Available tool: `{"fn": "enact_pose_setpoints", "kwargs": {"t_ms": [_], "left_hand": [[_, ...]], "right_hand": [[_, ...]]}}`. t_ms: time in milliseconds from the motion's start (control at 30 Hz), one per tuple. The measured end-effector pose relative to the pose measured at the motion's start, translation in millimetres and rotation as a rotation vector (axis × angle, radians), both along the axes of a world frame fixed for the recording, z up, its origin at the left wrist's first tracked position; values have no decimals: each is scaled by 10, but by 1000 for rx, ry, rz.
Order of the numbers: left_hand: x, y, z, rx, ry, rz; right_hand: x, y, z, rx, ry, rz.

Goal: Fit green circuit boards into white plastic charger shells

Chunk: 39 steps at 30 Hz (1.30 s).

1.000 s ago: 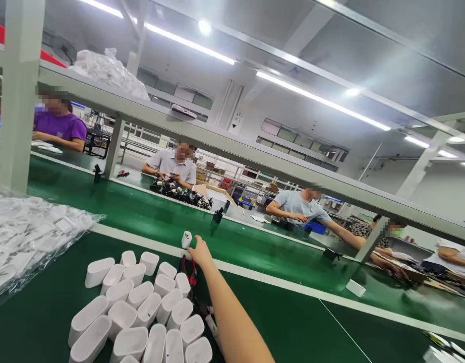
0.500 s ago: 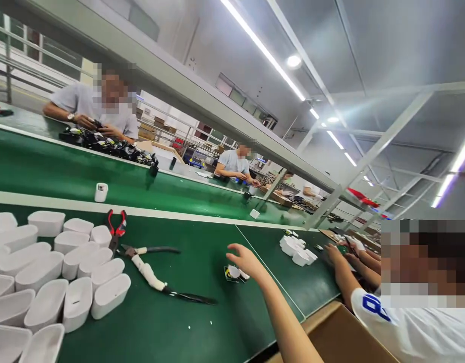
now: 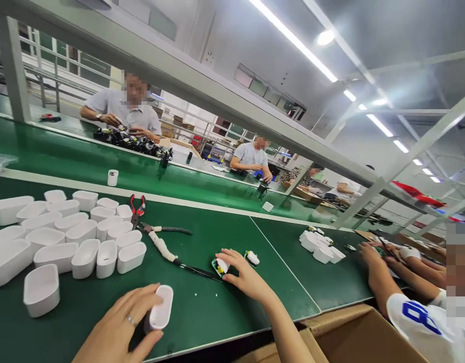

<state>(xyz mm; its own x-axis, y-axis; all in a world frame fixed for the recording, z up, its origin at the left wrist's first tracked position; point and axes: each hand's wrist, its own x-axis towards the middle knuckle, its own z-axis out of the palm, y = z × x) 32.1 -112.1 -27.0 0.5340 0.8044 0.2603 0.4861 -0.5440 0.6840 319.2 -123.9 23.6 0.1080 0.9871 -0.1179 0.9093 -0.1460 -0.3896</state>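
My left hand (image 3: 121,322), with a ring on one finger, grips a white oval plastic housing (image 3: 163,306), its open hollow side facing up, near the table's front edge. Thumb and fingers of my right hand (image 3: 243,276) close around a small circuit board (image 3: 216,265) with white and yellow parts, just over the table. Close behind that hand lies a second circuit board (image 3: 251,258) with a white part. Many similar white housings (image 3: 84,257) stand in a group on the left.
Red-handled pliers (image 3: 137,210) and larger pliers with wrapped handles (image 3: 162,247) lie mid-table. More white parts (image 3: 318,246) are clustered to the right. An open cardboard box (image 3: 349,335) stands at the front edge. A co-worker's arm (image 3: 382,275) reaches in at right; others work across the line.
My left hand has come into view with a white housing. My right hand has moved left and taken hold of a circuit board. The camera view has shifted.
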Motion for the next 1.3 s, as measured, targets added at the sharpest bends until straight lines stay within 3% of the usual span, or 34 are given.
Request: {"fn": "enact_pose_setpoints", "kwargs": {"t_ms": [100, 300, 433, 567, 800, 900, 1000, 1133, 1300], "left_hand": [[70, 44, 17, -194, -19, 67], [98, 65, 114, -410, -91, 44], [102, 33, 245, -560, -242, 137], [116, 46, 310, -548, -255, 259], [189, 29, 317, -935, -969, 300], [140, 29, 313, -1034, -1106, 258], [79, 31, 295, -1066, -1033, 196], [76, 7, 258, -950, -766, 248], [134, -35, 207, -876, -784, 205]], "right_hand": [[-149, -51, -85, 23, 84, 8], [-275, -14, -280, 204, 78, -238], [-319, -7, -264, 269, 75, -312], [-415, 86, -203, 227, 38, -357], [-869, 416, -145, 146, -120, -401], [-917, 441, -134, 116, -149, -409], [-866, 423, -131, 83, -154, -380], [-834, 441, -156, 54, -166, -389], [-911, 502, -195, 52, -196, -379]]}}
